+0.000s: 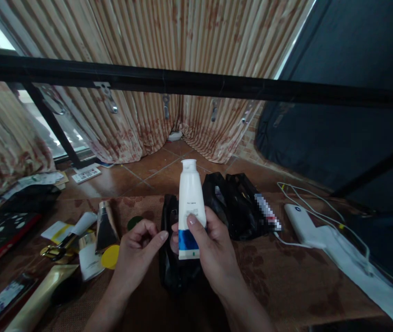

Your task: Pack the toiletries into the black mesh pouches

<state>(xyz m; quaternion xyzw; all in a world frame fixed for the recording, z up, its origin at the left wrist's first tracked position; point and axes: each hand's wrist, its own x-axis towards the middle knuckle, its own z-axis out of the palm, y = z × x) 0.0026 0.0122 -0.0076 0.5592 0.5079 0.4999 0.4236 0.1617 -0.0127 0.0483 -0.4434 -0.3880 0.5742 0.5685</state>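
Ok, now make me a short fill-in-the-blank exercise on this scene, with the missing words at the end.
1. The person's ____ hand holds the white tube.
2. The band near the tube's flat end is coloured ____.
3. The pleated curtains hang ____ the dark bar.
4. The plastic bags are coloured ____.

Missing words: right; blue; behind; black.

White tube (pixel 191 193) — in right hand (pixel 217 249)

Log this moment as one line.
right hand: holding white-and-blue squeeze tube, white cap on | left hand: curled beside tube | black bag: on brown patterned cloth
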